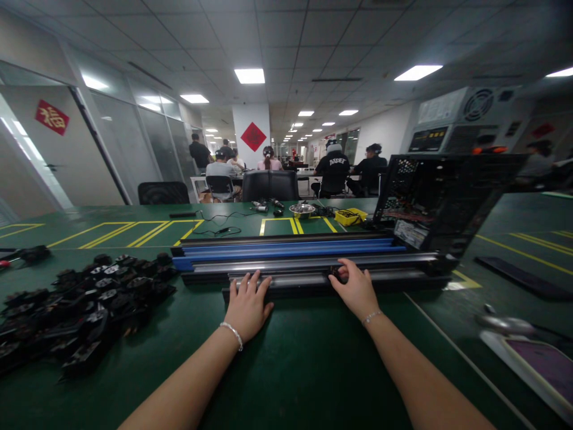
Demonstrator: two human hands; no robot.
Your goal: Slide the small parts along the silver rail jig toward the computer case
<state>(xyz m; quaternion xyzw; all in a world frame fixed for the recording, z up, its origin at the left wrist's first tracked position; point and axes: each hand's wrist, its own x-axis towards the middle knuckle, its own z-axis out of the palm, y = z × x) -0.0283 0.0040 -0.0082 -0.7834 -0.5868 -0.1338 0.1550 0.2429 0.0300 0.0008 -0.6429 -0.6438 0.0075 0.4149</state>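
Observation:
Long metal rails lie side by side across the green table (304,364), among them a blue rail (286,248) and a silver one (295,263). My left hand (248,301) rests with spread fingers on the left part of the nearest dark rail (295,288). Farther right, my right hand (356,289) has its thumb and index finger curled round a small dark part (335,273) at that same rail. The part is mostly hidden by the fingers.
Black plastic parts (98,304) are heaped at the left. An open computer case (430,203) stands at the right, behind a phone-like device (532,364). A metal bowl (302,209) and yellow tray (350,216) sit farther back. Several people sit in the background.

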